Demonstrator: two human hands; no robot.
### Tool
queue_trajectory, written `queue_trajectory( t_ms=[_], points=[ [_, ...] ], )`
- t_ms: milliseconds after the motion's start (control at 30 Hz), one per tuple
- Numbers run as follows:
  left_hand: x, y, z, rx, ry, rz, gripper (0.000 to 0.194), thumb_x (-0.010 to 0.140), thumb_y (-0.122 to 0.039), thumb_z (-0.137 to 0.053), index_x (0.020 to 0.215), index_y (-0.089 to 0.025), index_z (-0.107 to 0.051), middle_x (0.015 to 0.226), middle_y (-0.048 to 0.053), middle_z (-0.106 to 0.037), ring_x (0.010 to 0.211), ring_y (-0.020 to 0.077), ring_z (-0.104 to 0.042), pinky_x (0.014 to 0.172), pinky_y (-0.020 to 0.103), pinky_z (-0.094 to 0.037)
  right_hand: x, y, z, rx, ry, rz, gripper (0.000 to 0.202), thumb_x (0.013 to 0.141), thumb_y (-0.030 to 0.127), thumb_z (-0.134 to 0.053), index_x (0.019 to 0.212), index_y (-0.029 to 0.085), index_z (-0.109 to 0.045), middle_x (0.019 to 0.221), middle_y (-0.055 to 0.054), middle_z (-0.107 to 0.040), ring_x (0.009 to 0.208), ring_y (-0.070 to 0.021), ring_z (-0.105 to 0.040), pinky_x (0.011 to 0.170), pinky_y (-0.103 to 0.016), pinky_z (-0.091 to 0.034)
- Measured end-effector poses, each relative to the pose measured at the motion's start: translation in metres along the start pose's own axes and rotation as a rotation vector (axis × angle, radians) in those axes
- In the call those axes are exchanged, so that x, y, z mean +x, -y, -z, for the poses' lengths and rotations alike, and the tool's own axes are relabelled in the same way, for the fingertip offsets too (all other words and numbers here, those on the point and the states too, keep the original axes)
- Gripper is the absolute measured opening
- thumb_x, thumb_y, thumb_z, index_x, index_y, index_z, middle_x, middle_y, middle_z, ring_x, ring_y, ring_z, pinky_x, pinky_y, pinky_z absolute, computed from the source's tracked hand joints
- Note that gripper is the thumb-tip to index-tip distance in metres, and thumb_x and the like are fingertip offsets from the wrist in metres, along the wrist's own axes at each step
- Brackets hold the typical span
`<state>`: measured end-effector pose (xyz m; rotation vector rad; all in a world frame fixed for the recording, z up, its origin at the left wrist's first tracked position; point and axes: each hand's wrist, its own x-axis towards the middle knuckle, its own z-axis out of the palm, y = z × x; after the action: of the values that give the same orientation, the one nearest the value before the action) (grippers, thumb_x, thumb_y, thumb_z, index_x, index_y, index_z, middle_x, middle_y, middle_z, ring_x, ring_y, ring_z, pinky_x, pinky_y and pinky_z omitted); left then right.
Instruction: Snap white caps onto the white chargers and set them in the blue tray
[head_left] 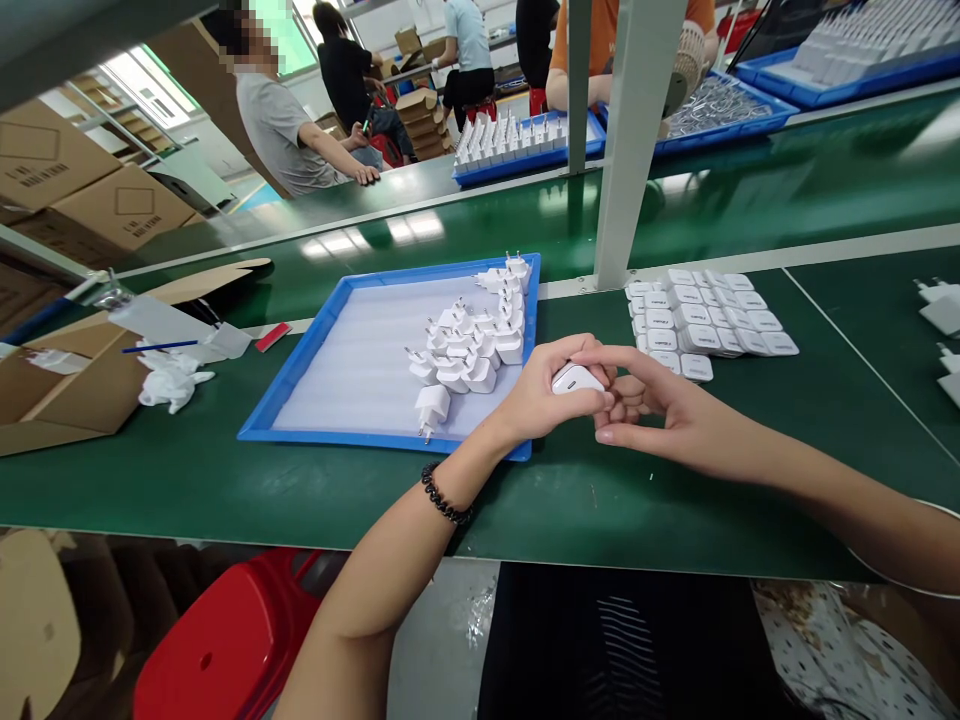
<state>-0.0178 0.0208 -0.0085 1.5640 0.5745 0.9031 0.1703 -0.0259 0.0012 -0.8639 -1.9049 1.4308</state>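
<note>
A green tabletop (pixel 360 505) runs across the view, carrying a blue-rimmed tray (pixel 337 360) left of centre and an open cardboard box (pixel 75 410) farther left. Rows of white labelled pieces (pixel 701 315) sit close together right of the tray, while white two-pin plugs (pixel 452 375) lie bunched, pins at varied angles, toward the tray's right side. Of the hands, the left hand (pixel 541 388) is curled closed around a white adapter (pixel 577 380), just beyond the tray's near right corner; the right hand (pixel 667 408) is half open, its index finger reaching the adapter's upper edge, contact unclear, its thumb apart below. A small dark slot (pixel 572 384) shows on the adapter's face
</note>
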Motion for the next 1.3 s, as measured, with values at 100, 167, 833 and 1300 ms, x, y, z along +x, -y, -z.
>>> queue_trajectory(
  t_ms=[100, 167, 833, 1300],
  points=[
    [0.001, -0.002, 0.002, 0.003, -0.001, 0.026, 0.027, 0.077, -0.038, -0.072, 0.072, -0.017, -0.056, 0.072, -0.001, -0.056, 0.066, 0.0111, -0.052, 0.061, 0.024, -0.04, 0.001, 0.0, 0.001, -0.007, -0.024, -0.012, 0.058, 0.092, 0.027, -0.066, 0.144, 0.031, -0.04, 0.089, 0.0, -0.062, 0.081, -0.0164, -0.064, 0.073, -0.032, -0.053],
    [0.002, -0.001, 0.002, -0.037, 0.007, 0.049, 0.03, 0.081, -0.043, -0.066, 0.073, -0.017, -0.054, 0.071, 0.0, -0.056, 0.066, 0.0119, -0.052, 0.062, 0.026, -0.04, 0.001, -0.001, 0.001, -0.01, -0.039, -0.016, 0.061, 0.091, 0.028, -0.067, 0.145, 0.03, -0.039, 0.087, 0.0, -0.062, 0.082, -0.0166, -0.063, 0.073, -0.032, -0.053],
    [-0.007, -0.006, -0.035, -0.337, 0.005, 0.038, 0.038, 0.079, -0.043, -0.075, 0.078, -0.019, -0.045, 0.082, -0.001, -0.059, 0.068, 0.0116, -0.06, 0.064, 0.027, -0.049, -0.003, -0.004, -0.006, -0.546, -0.343, 0.3, 0.032, 0.075, 0.017, -0.066, 0.105, 0.028, -0.068, 0.062, 0.004, -0.064, 0.048, -0.0112, -0.054, 0.048, -0.023, -0.044],
    [-0.007, -0.008, -0.044, -0.335, 0.029, 0.019, 0.046, 0.072, -0.035, -0.08, 0.075, -0.02, -0.037, 0.08, -0.003, -0.052, 0.069, 0.0105, -0.056, 0.064, 0.029, -0.048, -0.006, 0.0, 0.001, -0.425, -0.308, 0.332, 0.028, 0.067, 0.015, -0.065, 0.092, 0.027, -0.07, 0.058, 0.005, -0.06, 0.046, -0.0101, -0.05, 0.046, -0.024, -0.041]
  ],
)
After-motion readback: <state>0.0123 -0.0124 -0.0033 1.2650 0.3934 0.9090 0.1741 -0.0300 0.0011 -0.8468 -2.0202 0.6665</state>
